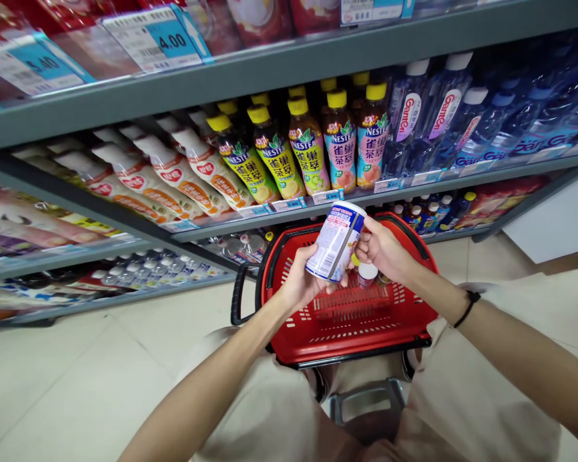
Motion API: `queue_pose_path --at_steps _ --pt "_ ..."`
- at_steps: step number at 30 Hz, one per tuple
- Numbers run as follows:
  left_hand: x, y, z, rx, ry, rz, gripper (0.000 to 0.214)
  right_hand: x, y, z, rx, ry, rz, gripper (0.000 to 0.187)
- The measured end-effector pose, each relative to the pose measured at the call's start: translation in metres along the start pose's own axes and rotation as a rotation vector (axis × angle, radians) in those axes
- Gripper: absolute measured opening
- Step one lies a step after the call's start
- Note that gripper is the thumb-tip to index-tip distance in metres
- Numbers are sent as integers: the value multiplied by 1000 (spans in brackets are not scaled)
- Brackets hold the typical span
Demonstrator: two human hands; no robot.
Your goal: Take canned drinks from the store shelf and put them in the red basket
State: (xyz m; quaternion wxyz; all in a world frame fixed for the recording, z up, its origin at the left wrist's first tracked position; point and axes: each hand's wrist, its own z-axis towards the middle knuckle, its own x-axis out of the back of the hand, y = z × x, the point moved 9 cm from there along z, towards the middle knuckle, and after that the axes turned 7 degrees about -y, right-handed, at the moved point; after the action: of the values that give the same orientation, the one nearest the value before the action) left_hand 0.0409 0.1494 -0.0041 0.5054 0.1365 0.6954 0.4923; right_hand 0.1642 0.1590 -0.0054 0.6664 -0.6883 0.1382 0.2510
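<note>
A white drink can with blue and red print is tilted above a red shopping basket. My left hand grips its lower end from below. My right hand holds its upper end; a black band is on that wrist. Under the can, inside the basket, a small bottle with a white cap shows; the rest of the contents are hidden by my hands.
Grey store shelves stand ahead. Yellow-capped Nestlé tea bottles sit at centre, white-capped bottles to the left, clear water bottles to the right. Price tags hang on the upper shelf. The floor is pale tile.
</note>
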Motion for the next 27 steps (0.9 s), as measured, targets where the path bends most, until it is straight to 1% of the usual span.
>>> queue_pose_path --at_steps 4,7,11,14,16,18,21,25,27 --pt "-8 0 -3 17 -33 -145 71 -10 -3 -3 16 -71 -24 58" --pt "-13 -1 -4 60 -41 -231 67 -15 -7 -5 40 -96 -50 59" --pt "-15 -2 -3 74 -69 -260 62 -13 -10 -5 56 -66 -79 58" --pt "-17 -6 -3 99 -141 -237 70 -10 -8 -4 25 -30 -95 61" --pt "-18 -10 -5 149 -189 -221 78 -9 -3 -3 -26 -21 -86 63" --pt "-20 -13 -7 202 -230 -203 84 -9 5 -3 -108 -36 -62 66" --pt "-26 -19 -10 297 -296 -176 91 -9 19 -2 -191 -50 -7 65" --pt "-39 -30 -14 424 -384 -83 94 -1 34 -2 -144 63 79 57" --pt "-41 -34 -14 443 -384 -43 94 1 43 -3 -127 108 98 58"
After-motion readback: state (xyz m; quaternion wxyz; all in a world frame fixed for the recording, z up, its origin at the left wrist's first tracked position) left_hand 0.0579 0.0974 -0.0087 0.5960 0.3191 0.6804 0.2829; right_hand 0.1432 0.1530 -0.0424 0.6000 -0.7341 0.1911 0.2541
